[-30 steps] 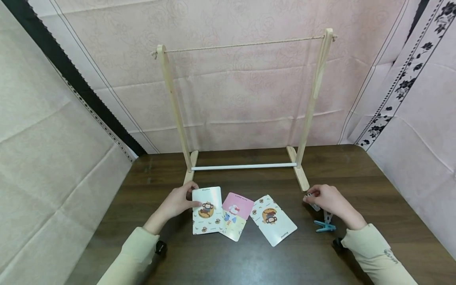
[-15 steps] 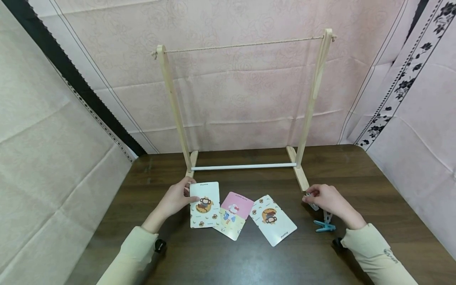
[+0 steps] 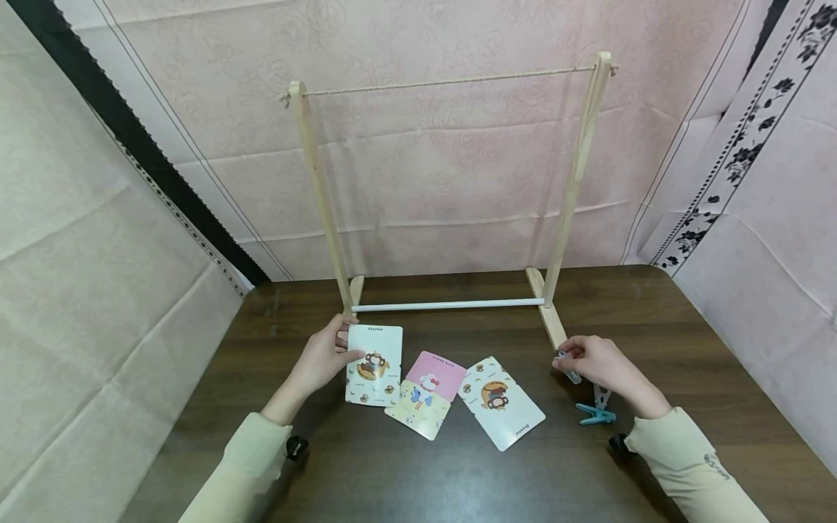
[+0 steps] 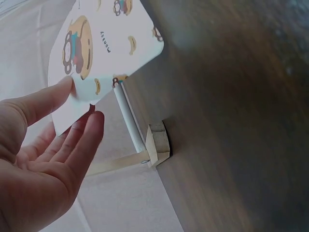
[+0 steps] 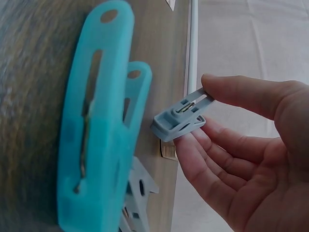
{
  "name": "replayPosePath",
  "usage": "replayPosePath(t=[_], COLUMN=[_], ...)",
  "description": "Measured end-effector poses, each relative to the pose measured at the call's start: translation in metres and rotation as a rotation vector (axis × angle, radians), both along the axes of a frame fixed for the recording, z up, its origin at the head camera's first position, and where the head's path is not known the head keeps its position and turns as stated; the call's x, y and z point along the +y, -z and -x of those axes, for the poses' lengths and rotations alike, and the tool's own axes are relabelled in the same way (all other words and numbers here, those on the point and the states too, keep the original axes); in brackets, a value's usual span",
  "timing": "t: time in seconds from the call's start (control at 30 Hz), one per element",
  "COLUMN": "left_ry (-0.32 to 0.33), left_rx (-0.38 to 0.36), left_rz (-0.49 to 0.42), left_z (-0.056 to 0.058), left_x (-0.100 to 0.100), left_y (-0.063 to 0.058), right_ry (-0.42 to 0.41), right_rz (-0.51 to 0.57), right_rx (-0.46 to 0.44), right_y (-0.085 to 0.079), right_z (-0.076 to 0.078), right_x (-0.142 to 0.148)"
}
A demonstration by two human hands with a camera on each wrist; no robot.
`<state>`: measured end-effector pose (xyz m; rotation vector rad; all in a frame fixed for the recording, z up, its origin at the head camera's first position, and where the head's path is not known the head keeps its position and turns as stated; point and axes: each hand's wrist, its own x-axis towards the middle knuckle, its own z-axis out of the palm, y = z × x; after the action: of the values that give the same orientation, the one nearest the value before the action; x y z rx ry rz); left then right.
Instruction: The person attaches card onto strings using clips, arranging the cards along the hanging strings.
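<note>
My left hand [image 3: 323, 359] pinches a white card [image 3: 378, 385] with a monkey picture by its left edge, thumb in front and fingers behind. In the left wrist view that card [image 4: 108, 29] is tilted up off the dark table. To its right lies a pink and yellow card [image 3: 431, 388], and beyond that a second white monkey card [image 3: 503, 410] lies slanted. My right hand [image 3: 604, 367] pinches a small grey clothespin [image 5: 178, 116] between thumb and fingers. Near the right wrist are a blue clothespin [image 3: 596, 415] and another grey clothespin [image 5: 139, 193].
Behind the cards stands a wooden frame, with a left post [image 3: 320, 189] and a right post [image 3: 575, 181]. A thin rope [image 3: 451, 82] is strung between their tops, and a white rod [image 3: 451, 305] joins them low down. Pale cloth [image 3: 458, 174] hangs behind the wooden table [image 3: 405, 479].
My left hand has moved away from me with the white monkey card, which has come off the pink and yellow card it overlapped. The right hand stays almost in place with the grey clothespin.
</note>
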<state>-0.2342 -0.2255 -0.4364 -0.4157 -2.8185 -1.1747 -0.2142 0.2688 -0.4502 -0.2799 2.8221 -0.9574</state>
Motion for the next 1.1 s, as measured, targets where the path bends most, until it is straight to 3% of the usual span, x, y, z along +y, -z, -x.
replayPosePath(t=[0.57, 1.1], left_ry=[-0.033, -0.028], left_rx=[-0.001, 0.06], left_rz=[-0.088, -0.119], left_z=[-0.002, 0.0], left_x=[0.001, -0.001], left_y=[-0.006, -0.006], right_ry=[-0.016, -0.009], right_rz=[-0.008, 0.01], right_rx=[0.036, 0.07], right_y=[-0.009, -0.012], right_z=[-0.001, 0.006], right_x=[0.001, -0.004])
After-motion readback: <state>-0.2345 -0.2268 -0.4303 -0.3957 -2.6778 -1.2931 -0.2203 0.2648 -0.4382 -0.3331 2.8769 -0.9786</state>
